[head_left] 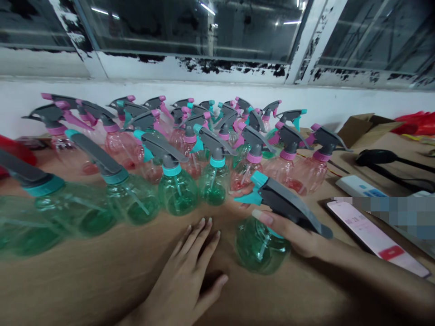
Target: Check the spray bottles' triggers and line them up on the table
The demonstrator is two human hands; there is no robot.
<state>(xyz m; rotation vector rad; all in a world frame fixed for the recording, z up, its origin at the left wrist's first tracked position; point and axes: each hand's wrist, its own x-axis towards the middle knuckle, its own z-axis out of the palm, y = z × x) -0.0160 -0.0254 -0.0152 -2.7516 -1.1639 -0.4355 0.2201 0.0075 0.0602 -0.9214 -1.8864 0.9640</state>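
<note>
My right hand [288,231] is wrapped round the neck of a green spray bottle [260,249], just under its grey and teal trigger head. This bottle stands at the near right, apart from the others. Flat on the table [102,280] lies my left hand [190,267], fingers stretched forward and holding nothing. Ahead of it is a row of clear green spray bottles [178,192] with teal collars. Pink spray bottles [288,174] with grey and pink heads stand beside and behind them, many partly hidden by those in front.
At the right lie a lit phone [377,235], a white and blue object [360,185] and a black strap-like item [380,157]. An open cardboard box [365,129] and red plastic [416,123] sit farther back. A white wall [190,86] with windows bounds the far side.
</note>
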